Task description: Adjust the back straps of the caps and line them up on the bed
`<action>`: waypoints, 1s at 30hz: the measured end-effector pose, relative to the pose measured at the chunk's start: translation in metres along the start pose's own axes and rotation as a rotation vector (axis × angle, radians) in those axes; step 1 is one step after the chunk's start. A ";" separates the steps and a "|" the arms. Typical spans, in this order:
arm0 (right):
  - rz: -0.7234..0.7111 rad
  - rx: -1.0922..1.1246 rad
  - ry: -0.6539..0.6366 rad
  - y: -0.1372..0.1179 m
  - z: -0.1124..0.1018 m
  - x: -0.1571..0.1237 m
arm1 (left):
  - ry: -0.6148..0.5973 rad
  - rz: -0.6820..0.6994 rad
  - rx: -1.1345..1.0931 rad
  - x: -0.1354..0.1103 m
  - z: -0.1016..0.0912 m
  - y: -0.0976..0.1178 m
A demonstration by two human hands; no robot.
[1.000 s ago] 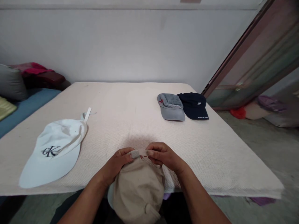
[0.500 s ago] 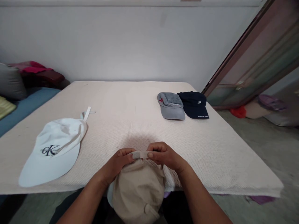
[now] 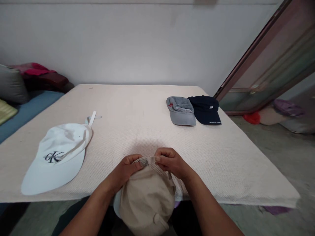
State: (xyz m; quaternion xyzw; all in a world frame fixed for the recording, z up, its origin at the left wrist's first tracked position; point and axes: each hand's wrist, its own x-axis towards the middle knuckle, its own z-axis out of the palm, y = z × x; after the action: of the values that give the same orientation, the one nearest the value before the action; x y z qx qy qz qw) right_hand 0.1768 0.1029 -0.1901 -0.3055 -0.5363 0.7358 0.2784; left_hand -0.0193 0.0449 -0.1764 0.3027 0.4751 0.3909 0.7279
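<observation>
A beige baseball cap [image 3: 147, 200] hangs at the table's front edge, its back strap side up and a pale brim edge showing at the left. My left hand [image 3: 129, 168] pinches the strap at its metal buckle [image 3: 144, 162]. On the other side of the buckle, my right hand [image 3: 171, 162] is closed with thumb and fingers on the strap's right part. The strap spans the gap between both hands. To the left lies a white cap [image 3: 61, 144] with black letters, its strap sticking out loose.
A grey cap [image 3: 181, 109] and a navy cap [image 3: 205, 109] lie side by side at the table's back right. A cream cloth covers the table [image 3: 128, 105]. Wall behind; a sliding door [image 3: 256, 72] at right; cushions [image 3: 11, 85] at left.
The strap and buckle have tilted in my hands, so the buckle's metal face now shows. My right hand has shifted slightly up. The other caps lie as before.
</observation>
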 end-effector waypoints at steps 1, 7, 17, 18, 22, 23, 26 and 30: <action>0.009 -0.001 -0.015 0.000 0.000 0.000 | -0.003 0.006 0.002 0.000 0.000 0.000; 0.006 0.017 -0.006 0.001 0.001 0.000 | 0.002 -0.009 0.006 0.000 -0.001 -0.002; 0.012 -0.015 -0.056 -0.003 0.001 -0.002 | -0.014 -0.023 -0.007 -0.001 0.000 -0.001; 0.014 -0.042 -0.053 -0.004 0.001 -0.002 | -0.011 -0.018 -0.004 -0.001 0.000 -0.002; 0.004 -0.114 -0.007 -0.001 0.003 0.000 | 0.047 0.009 0.020 0.000 0.000 -0.003; -0.001 -0.126 0.019 0.000 0.003 0.000 | 0.054 0.020 0.028 0.000 0.001 -0.003; -0.015 -0.156 0.095 0.003 0.003 0.002 | 0.045 0.048 0.068 0.000 0.003 -0.002; -0.026 -0.181 0.093 0.002 0.005 0.002 | 0.042 0.057 0.112 -0.001 0.004 -0.001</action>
State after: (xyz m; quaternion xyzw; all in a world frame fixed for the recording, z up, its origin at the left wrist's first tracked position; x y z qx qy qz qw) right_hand 0.1716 0.1009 -0.1913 -0.3561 -0.5911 0.6657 0.2839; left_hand -0.0151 0.0437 -0.1752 0.3482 0.5025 0.3906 0.6882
